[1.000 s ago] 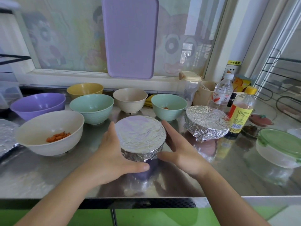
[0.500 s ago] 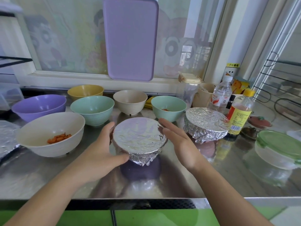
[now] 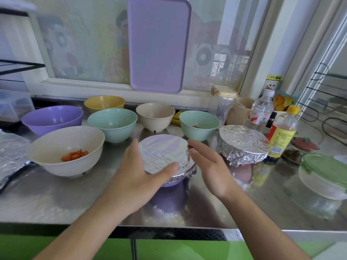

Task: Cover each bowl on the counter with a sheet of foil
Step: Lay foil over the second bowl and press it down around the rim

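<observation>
1. Both hands have shifted since a second ago: the left hand [image 3: 139,173], which then cupped the side wall, now lies with straight fingers on the foil [image 3: 163,152] of the small purple bowl [image 3: 171,182], thumb across its near edge; the right hand [image 3: 210,166] stands just beside the right rim, fingers relaxed, grasping nothing.
2. Six bowls behind and to the left are uncovered, the large cream bowl [image 3: 56,158] with orange pieces among them; a second foil-wrapped bowl [image 3: 242,143] sits right of centre.
3. Risk, in my judgement: pressing on the thin top could dent or tear it, and a sideways nudge could slide the light bowl on the steel counter [image 3: 56,199].
4. Foil looks taut and smooth on top, crimped unevenly round the rim, purple base showing below.
</observation>
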A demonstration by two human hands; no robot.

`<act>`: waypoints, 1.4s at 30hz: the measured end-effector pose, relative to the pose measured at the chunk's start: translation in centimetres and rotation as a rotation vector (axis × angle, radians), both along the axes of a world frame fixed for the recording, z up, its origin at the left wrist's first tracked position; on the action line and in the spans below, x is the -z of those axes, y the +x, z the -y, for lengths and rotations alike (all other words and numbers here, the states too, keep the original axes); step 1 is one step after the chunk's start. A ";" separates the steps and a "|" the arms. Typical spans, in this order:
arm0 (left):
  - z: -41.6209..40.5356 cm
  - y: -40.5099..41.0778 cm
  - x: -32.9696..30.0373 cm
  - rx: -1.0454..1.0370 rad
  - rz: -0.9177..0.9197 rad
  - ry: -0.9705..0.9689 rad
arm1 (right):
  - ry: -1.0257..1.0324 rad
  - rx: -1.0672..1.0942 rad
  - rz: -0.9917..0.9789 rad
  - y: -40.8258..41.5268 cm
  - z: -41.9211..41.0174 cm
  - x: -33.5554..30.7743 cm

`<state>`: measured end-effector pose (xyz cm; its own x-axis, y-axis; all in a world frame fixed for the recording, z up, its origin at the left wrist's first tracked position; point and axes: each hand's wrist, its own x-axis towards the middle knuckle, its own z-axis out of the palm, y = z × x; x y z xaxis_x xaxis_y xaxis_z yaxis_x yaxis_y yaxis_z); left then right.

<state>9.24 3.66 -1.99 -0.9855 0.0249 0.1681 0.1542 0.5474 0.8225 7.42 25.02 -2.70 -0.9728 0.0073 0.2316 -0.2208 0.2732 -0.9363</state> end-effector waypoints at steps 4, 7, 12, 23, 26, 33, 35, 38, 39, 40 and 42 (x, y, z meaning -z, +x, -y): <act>0.1 -0.9 0.2 0.049 0.024 -0.117 | -0.021 0.076 -0.073 0.4 -0.8 0.7; 1.3 -2.0 -0.2 0.070 0.035 -0.183 | -0.068 0.028 -0.029 0.9 -1.8 1.4; 0.1 -1.5 -1.1 0.123 -0.051 -0.318 | 0.099 -0.088 -0.030 2.9 -3.1 3.0; -3.8 -2.9 -1.0 0.096 -0.030 -0.717 | 0.518 0.144 -0.289 3.2 -1.5 5.0; -3.9 -3.0 -1.1 0.097 0.004 -0.726 | 0.591 0.194 -0.277 3.5 -0.9 5.1; -4.0 -3.2 -0.8 0.088 -0.051 -0.734 | 0.648 0.271 -0.259 3.3 0.1 5.7; -3.9 -3.3 -0.7 0.087 -0.061 -0.733 | 0.645 0.304 -0.272 3.1 0.3 5.8; -3.9 -3.5 -0.5 0.087 -0.064 -0.733 | 0.617 0.357 -0.301 3.0 0.5 5.7; -3.9 -3.5 -0.5 0.086 -0.067 -0.734 | 0.621 0.371 -0.313 2.9 0.4 5.7; -3.9 -3.5 -0.5 0.084 -0.071 -0.736 | 0.633 0.380 -0.327 2.9 0.4 5.6; -3.9 -3.4 -0.5 0.083 -0.075 -0.740 | 0.683 0.398 -0.329 2.8 0.5 5.5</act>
<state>5.81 7.53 -1.53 -0.9620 0.2312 0.1454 0.2601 0.9379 0.2296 10.25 24.57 -8.20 -0.8100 0.0903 0.5794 -0.2203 0.8689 -0.4434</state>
